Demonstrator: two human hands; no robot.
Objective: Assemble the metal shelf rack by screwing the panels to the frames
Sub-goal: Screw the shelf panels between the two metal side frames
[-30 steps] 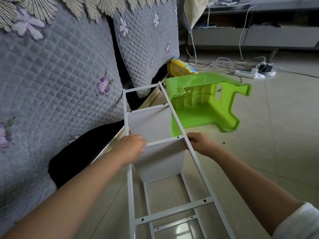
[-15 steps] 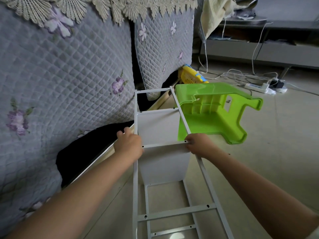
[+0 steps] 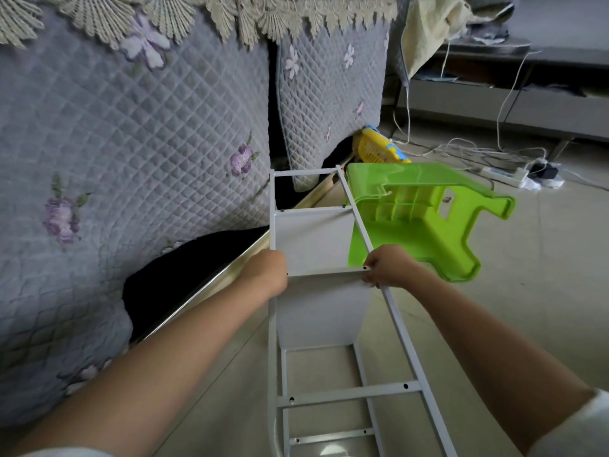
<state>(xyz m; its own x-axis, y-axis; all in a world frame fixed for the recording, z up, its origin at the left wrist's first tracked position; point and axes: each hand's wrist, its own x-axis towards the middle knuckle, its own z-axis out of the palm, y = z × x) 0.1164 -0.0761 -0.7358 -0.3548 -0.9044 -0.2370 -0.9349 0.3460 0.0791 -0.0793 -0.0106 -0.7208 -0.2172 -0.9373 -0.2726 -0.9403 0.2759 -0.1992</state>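
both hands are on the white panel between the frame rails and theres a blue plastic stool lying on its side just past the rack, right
Not quite: the stool is green, not blue, as the head view shows. The rest holds: the left hand and right hand are at the two ends of the white panel between the frame rails, and the stool lies on its side just past the rack.

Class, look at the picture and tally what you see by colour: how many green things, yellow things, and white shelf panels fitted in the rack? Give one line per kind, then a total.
Green stool: 1
Yellow basket: 1
White shelf panels, a far one and a near one held by the left hand and right hand: 2
Total: 4
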